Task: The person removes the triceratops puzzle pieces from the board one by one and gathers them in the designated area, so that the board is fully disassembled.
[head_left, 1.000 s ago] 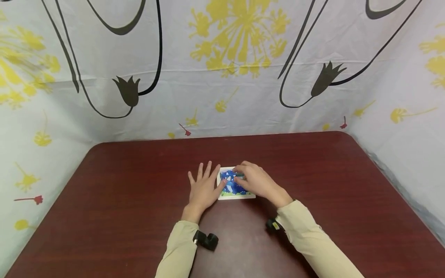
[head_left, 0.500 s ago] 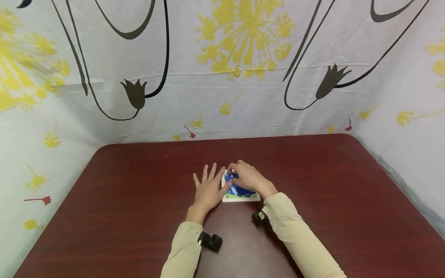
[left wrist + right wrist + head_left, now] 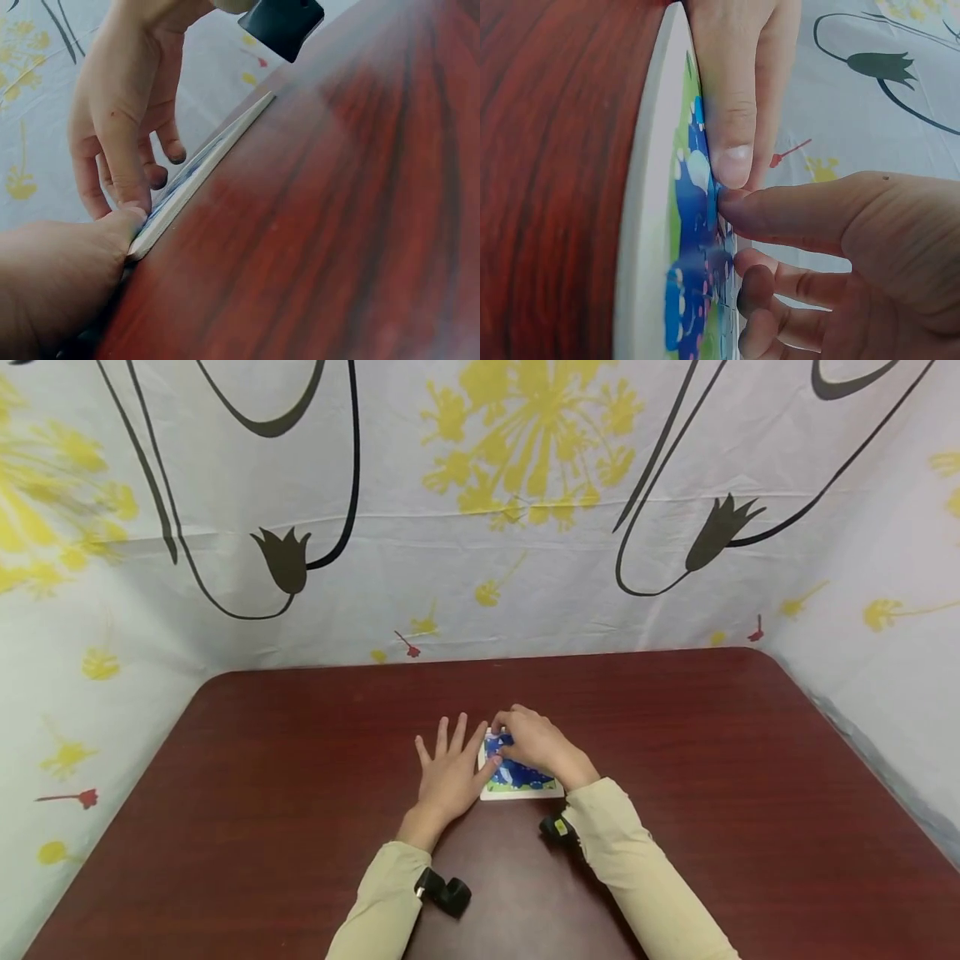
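Note:
A small jigsaw puzzle (image 3: 525, 779) with a blue and green picture and a white frame lies flat on the table. My left hand (image 3: 448, 781) rests along its left side, fingers spread, the thumb reaching over the frame onto the picture. Over the upper part of the puzzle arches my right hand (image 3: 536, 743), its fingers loosely bent and tips down at the surface. In the right wrist view, the right thumb (image 3: 780, 214) meets the tip of the left thumb (image 3: 733, 120) right at the pieces. The right hand hides the puzzle's upper right part.
The dark red wooden table (image 3: 300, 793) extends around the puzzle on all sides. Behind it hangs a white cloth (image 3: 420, 552) printed with flowers. Small black cameras sit on the left wrist (image 3: 444, 893) and the right wrist (image 3: 558, 829).
My right hand has moved left across the puzzle, its fingers coming nearer the left thumb, then stayed almost still. The left hand keeps its place at the left side. The head view has shifted slightly.

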`<state>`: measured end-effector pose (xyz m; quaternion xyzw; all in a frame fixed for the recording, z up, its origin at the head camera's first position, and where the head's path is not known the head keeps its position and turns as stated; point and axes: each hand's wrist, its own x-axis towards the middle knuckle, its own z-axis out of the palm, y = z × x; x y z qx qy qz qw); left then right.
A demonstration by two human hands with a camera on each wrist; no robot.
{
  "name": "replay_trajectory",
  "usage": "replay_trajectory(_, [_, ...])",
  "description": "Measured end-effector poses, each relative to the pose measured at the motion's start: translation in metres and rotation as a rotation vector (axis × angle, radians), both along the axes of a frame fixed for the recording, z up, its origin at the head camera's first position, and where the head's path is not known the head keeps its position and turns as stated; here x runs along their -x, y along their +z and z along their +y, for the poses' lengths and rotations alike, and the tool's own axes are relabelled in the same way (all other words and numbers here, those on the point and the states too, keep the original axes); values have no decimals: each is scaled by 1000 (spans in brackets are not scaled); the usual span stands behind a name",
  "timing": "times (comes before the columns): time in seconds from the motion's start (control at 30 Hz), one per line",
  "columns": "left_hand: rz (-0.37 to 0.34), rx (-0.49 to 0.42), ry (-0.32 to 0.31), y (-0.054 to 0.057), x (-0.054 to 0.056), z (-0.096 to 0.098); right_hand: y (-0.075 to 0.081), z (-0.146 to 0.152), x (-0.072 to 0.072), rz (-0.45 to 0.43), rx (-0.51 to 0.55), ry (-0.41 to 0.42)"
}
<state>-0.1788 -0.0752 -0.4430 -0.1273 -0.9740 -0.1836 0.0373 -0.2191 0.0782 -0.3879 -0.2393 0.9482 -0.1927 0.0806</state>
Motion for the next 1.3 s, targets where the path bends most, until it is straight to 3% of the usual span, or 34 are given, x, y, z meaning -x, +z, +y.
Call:
replay_trajectory(0.4, [-4, 18, -1, 1, -1, 0, 3, -2, -6, 26, -17, -29])
replay_trajectory(0.73, [20, 19, 1, 3, -2, -4, 3, -6, -2, 14, 35, 0])
replay_trajectory(1.17, [11, 12, 5, 0, 1, -3, 3, -6, -4, 51, 10, -5])
replay_trajectory(1.3, [2, 14, 0, -2, 2, -1, 1, -1, 1, 12, 17, 25])
